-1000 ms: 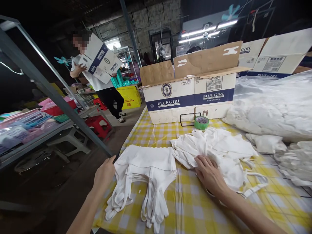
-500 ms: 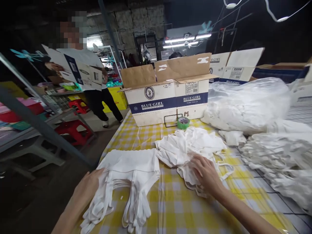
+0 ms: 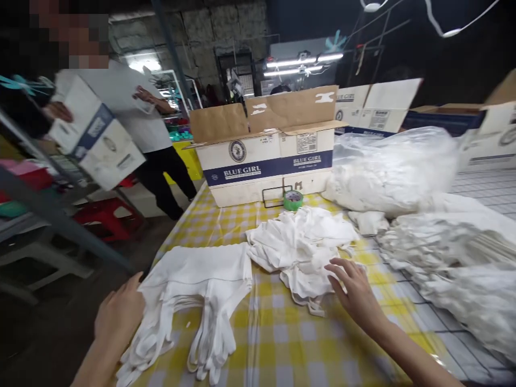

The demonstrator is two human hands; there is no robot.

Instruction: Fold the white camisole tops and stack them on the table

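A neat stack of white cloth pieces with long straps (image 3: 197,264) lies on the left part of the table, its straps hanging toward me. My left hand (image 3: 121,306) rests by the stack's left edge, fingers loosely extended with nothing visible in them. To the right, a loose heap of similar white cloth pieces (image 3: 298,239) lies crumpled. At the heap's near right edge is my right hand (image 3: 355,293), fingers spread and holding nothing; whether the fingertips touch the cloth I cannot tell.
Behind the heap are a green tape roll (image 3: 293,200), a black wire frame (image 3: 274,197) and an open carton (image 3: 266,166). A clear plastic bag of white cloth (image 3: 387,177) and a larger white pile (image 3: 455,263) fill the right. A person (image 3: 116,107) carries a flattened carton (image 3: 100,134) at left.
My right hand has drawn off the heap toward the right, its fingers spreading. My left hand has slid slightly outward. The view has shifted, and the person at left has come nearer, turning the flattened carton.
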